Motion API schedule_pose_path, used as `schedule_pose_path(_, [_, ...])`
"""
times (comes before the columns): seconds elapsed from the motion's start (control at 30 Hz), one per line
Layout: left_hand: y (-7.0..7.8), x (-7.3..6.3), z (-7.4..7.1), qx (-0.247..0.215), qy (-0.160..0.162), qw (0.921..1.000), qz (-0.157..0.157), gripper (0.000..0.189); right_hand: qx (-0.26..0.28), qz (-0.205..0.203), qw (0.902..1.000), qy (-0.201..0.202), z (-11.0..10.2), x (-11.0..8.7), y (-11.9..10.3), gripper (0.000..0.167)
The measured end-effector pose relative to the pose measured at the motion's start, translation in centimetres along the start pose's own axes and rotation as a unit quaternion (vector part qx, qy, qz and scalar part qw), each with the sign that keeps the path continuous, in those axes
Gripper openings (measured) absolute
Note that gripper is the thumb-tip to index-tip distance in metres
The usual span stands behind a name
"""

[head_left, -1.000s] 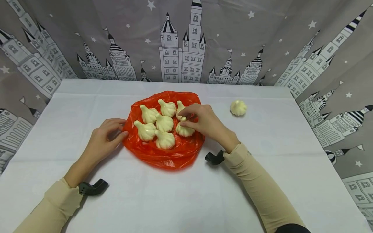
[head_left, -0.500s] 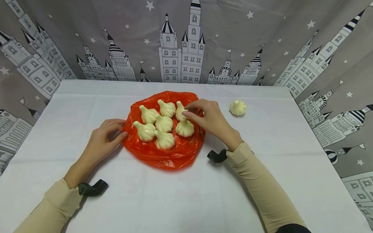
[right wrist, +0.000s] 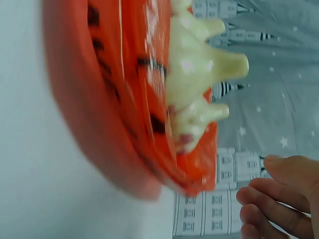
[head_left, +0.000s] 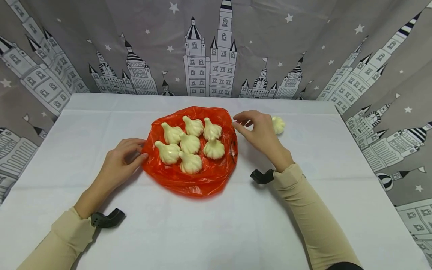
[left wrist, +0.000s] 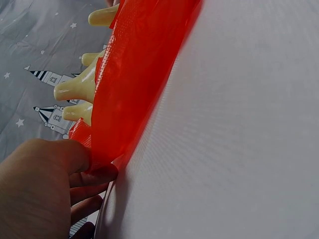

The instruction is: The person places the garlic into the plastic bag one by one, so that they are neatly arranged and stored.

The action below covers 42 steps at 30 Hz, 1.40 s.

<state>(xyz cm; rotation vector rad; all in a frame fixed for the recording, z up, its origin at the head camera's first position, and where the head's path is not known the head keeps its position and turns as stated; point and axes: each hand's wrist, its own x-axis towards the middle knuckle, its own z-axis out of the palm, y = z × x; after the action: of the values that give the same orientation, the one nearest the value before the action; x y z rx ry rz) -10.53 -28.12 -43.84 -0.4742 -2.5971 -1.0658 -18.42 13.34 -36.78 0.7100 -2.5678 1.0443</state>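
Observation:
Several pale garlic bulbs (head_left: 190, 143) sit in a red plastic bag (head_left: 199, 189), its edge rolled down around them. My left hand (head_left: 116, 164) pinches the bag's left edge between thumb and forefinger, as the left wrist view shows, where the red film (left wrist: 134, 84) runs up from the fingers. To the right of the bag, my right hand (head_left: 262, 133) is held in the air with fingers loosely bent and nothing between them. Behind that hand a single garlic bulb (head_left: 278, 125) lies on the table, partly hidden by it.
A white cloth (head_left: 189, 232) covers the table. Grey fabric (head_left: 287, 37) printed with castles and stars hangs along the back and sides. Each wrist carries a black camera mount (head_left: 108, 218) near the cuff.
My right hand has let go of a garlic bulb at the bag's right side and moved out rightward, towards the loose bulb. The left hand has stayed on the bag's edge.

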Motion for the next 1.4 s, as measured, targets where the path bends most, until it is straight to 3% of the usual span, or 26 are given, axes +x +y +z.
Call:
schedule_pose_path(0.5, [-0.2, -0.1, 0.0, 0.0, -0.003, 1.0, -0.001, 0.007, -0.062, -0.006, 0.9958, 0.067, -3.7, -1.7, 3.7, 0.025])
schedule_pose_path(0.93, [-0.4, -0.1, 0.2, -0.001, -0.005, 1.0, -0.005, 0.006, -0.097, 0.03, 0.9887, 0.11, -7.2, -3.8, 6.8, 0.026])
schedule_pose_path(1.17, [-0.3, 0.2, 0.4, -0.008, -0.004, 0.9999, -0.011, 0.005, -0.107, 0.043, 0.9891, 0.092, -8.1, -3.7, 7.6, 0.032])
schedule_pose_path(1.4, [-0.3, 0.2, 0.3, -0.001, -0.005, 0.9999, -0.013, 0.006, -0.088, 0.054, 0.9944, 0.023, -7.5, -3.3, 8.3, 0.034])
